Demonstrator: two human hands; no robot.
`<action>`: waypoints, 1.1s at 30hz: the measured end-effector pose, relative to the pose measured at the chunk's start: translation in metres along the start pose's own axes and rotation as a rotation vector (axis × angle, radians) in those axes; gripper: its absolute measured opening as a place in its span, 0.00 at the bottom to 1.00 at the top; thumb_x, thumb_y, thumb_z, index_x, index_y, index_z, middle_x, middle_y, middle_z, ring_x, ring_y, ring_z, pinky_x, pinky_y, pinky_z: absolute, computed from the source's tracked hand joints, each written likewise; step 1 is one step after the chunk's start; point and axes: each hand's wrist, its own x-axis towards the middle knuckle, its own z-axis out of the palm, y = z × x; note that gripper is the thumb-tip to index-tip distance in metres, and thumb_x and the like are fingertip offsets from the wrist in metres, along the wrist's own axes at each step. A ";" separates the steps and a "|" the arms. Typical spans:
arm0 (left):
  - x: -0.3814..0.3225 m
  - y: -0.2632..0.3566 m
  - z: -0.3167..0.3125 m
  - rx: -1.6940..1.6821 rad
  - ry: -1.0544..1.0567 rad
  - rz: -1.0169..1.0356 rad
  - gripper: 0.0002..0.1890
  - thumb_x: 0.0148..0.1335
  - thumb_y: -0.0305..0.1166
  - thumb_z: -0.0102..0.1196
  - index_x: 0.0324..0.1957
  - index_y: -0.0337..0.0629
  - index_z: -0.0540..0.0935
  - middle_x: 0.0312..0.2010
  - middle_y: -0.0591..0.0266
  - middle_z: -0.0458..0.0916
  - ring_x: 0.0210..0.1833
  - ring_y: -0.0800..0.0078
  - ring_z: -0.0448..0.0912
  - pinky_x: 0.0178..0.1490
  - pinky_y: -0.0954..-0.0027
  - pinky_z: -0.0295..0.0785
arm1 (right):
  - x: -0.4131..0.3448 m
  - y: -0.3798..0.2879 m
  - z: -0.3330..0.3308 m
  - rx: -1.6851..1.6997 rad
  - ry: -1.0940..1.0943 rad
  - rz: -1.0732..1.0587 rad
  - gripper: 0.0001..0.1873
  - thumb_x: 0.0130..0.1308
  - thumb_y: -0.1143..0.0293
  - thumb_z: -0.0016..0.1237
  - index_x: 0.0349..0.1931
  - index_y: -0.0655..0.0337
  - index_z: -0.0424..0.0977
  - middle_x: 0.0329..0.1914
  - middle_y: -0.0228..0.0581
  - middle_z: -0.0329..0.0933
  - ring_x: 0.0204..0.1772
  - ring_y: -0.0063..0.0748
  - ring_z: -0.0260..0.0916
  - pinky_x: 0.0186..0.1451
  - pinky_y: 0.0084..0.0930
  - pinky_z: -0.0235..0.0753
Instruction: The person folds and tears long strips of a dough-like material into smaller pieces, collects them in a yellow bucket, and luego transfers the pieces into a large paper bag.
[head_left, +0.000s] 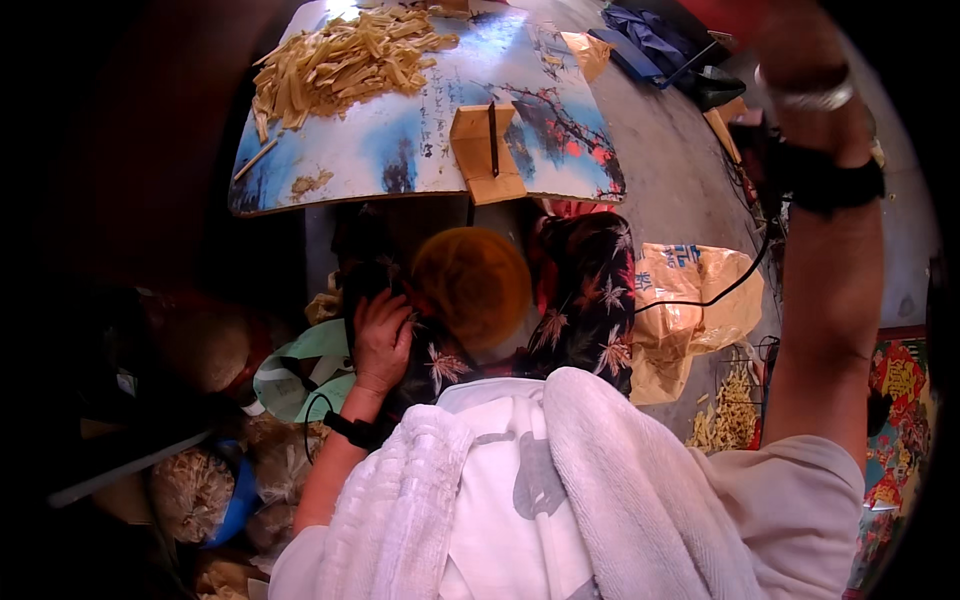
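My left hand (382, 341) rests on my thigh, on dark leaf-patterned trousers (444, 364), fingers apart and holding nothing. My right arm reaches up to the top right edge; the hand there is blurred and largely cut off, so its grip does not show. Before me stands a low board table (360, 161) with a painted top. A heap of pale yellow dried strips (345, 67) lies on its far left part. At the near edge, a wooden block (491, 154) carries an upright dark metal strip (493, 139). Beneath the table edge, between my knees, is a round amber-brown object (471, 289).
A crumpled brown bag (694, 307) lies right of my knee, with a black cable across it. Below it a wire basket holds yellow pieces (727, 412). Filled plastic bags (191, 495) and a green round container (285, 375) stand at left. Dark blue cloth (649, 34) is at upper right.
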 end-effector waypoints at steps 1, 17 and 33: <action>0.003 0.010 0.015 -0.059 -0.037 0.037 0.11 0.56 0.29 0.56 0.42 0.42 0.83 0.49 0.60 0.80 0.62 0.60 0.71 0.71 0.53 0.54 | -0.020 0.005 -0.012 0.004 0.010 0.019 0.13 0.72 0.66 0.42 0.49 0.66 0.72 0.39 0.38 0.76 0.41 0.25 0.73 0.47 0.22 0.74; 0.007 0.022 0.020 0.033 0.049 -0.104 0.12 0.55 0.23 0.54 0.43 0.37 0.81 0.53 0.50 0.76 0.62 0.50 0.69 0.66 0.55 0.63 | -0.311 0.240 0.054 -1.064 -0.094 0.256 0.24 0.54 0.67 0.59 0.53 0.55 0.72 0.66 0.47 0.63 0.72 0.48 0.55 0.72 0.51 0.52; -0.005 0.017 0.027 0.144 0.015 -0.107 0.14 0.55 0.25 0.54 0.45 0.40 0.80 0.56 0.51 0.74 0.63 0.50 0.67 0.67 0.57 0.63 | -0.216 0.356 -0.024 -0.676 0.714 0.417 0.23 0.63 0.60 0.49 0.57 0.55 0.72 0.41 0.55 0.80 0.44 0.55 0.78 0.50 0.43 0.74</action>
